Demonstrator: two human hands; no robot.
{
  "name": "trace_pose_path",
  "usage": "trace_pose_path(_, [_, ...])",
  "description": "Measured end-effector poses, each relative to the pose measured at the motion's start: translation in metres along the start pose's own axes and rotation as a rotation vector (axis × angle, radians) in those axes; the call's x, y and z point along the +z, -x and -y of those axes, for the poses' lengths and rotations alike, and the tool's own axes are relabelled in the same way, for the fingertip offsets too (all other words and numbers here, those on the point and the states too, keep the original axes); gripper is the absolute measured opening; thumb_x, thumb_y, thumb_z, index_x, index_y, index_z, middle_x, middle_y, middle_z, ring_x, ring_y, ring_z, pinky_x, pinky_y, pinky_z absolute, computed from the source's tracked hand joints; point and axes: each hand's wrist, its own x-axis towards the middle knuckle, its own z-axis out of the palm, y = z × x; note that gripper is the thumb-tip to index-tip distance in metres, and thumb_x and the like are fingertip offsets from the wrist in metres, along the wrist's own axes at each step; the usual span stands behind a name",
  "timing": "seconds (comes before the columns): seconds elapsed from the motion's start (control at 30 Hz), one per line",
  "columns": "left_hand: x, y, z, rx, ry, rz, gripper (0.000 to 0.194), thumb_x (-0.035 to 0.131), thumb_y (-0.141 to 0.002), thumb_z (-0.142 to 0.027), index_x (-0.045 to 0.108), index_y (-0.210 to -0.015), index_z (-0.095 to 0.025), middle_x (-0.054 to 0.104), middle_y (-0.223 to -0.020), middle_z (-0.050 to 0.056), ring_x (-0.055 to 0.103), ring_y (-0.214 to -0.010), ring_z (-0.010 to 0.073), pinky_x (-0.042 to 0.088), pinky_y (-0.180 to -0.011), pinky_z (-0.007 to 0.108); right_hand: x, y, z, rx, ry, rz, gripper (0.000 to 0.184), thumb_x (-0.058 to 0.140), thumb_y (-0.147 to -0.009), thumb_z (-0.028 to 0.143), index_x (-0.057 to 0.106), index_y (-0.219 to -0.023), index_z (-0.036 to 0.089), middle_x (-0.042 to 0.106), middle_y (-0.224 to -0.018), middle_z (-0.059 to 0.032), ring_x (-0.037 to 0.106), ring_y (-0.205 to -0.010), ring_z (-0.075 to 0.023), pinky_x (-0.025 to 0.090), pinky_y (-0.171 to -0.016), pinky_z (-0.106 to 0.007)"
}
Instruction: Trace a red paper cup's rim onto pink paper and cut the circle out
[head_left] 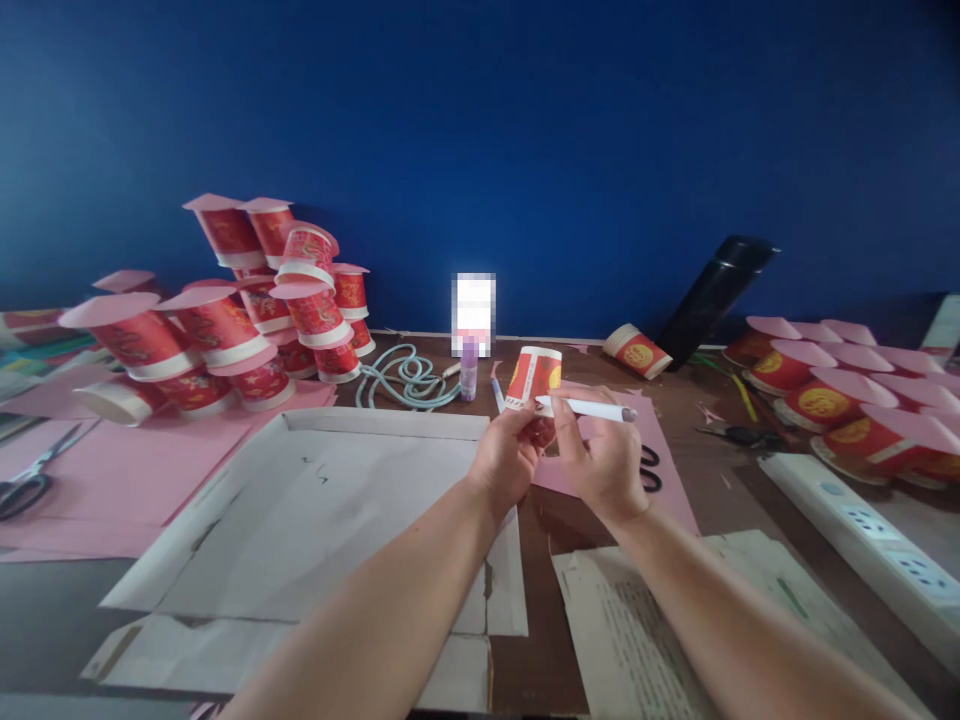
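Deep blue wall [480, 130] fills the background in the head view, above a dark brown table [540, 590]. Near the middle, the left hand [510, 455] grasps a red paper cup [534, 372] by its lower part, holding it tilted over the table. The right hand [604, 465] has its fingers closed round a white pen [596, 408], whose tip is at the cup's pale lower band; whether it touches, I cannot tell. Beneath the right hand lies a pink sheet [671, 500] with a black looping mark, and nearer, some printed paper [622, 630]. Left of the hands is a white cardboard tray [300, 520], with scissors [34, 475] on pink paper beyond it and stacked cups [221, 325] behind. A pale cable [405, 375] lies coiled beside a purple tube [469, 372]. Rightward, a black bottle [716, 300] leans against the wall, near pink-topped cups [817, 405] and a white power strip [862, 530].
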Motion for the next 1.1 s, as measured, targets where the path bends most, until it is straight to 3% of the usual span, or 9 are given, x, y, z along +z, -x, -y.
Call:
trace_pose_path(0.23, [0.0016,0.001,-0.0026,0.004,0.037,-0.047,0.01,0.069,-0.073,-0.016,0.067,-0.082,-0.011,0.063,-0.069,0.001,0.056,-0.062,0.0084,0.047,-0.07,0.023,-0.0047,-0.0014,0.0015,-0.017,-0.052,-0.12,0.015,0.054,-0.092,0.024,0.066,-0.101,0.021,0.072,-0.093,-0.0063,0.065,-0.089,-0.0214,0.051,-0.082,-0.039])
trace_pose_path(0.7, [0.0001,-0.0016,-0.0021,-0.008,0.045,-0.003,0.008,0.066,-0.077,-0.016,0.066,-0.084,-0.012,0.066,-0.075,0.003,0.059,-0.067,0.0094,0.047,-0.076,0.023,-0.0009,0.0001,0.0006,0.008,-0.059,0.034,0.016,0.053,-0.093,0.027,0.066,-0.1,0.021,0.073,-0.096,-0.0067,0.066,-0.099,-0.0229,0.05,-0.087,-0.04])
trace_pose_path(0.97, [-0.0009,-0.0018,-0.0023,-0.025,0.057,-0.026,0.008,0.066,-0.077,-0.015,0.067,-0.084,-0.012,0.066,-0.075,0.004,0.058,-0.064,0.0096,0.048,-0.07,0.023,-0.0018,-0.0015,-0.0001,0.001,-0.026,-0.007,0.016,0.051,-0.093,0.026,0.066,-0.095,0.019,0.073,-0.093,-0.0071,0.066,-0.092,-0.0229,0.05,-0.085,-0.042])
trace_pose_path(1.1, [0.0027,0.0004,-0.0064,-0.043,0.109,-0.091,0.007,0.064,-0.078,-0.012,0.066,-0.084,-0.011,0.063,-0.07,0.003,0.056,-0.06,0.0088,0.047,-0.065,0.022,-0.0029,-0.0005,0.001,0.053,-0.155,-0.089,0.016,0.052,-0.093,0.025,0.065,-0.102,0.021,0.07,-0.096,-0.0061,0.066,-0.085,-0.0187,0.052,-0.081,-0.038])
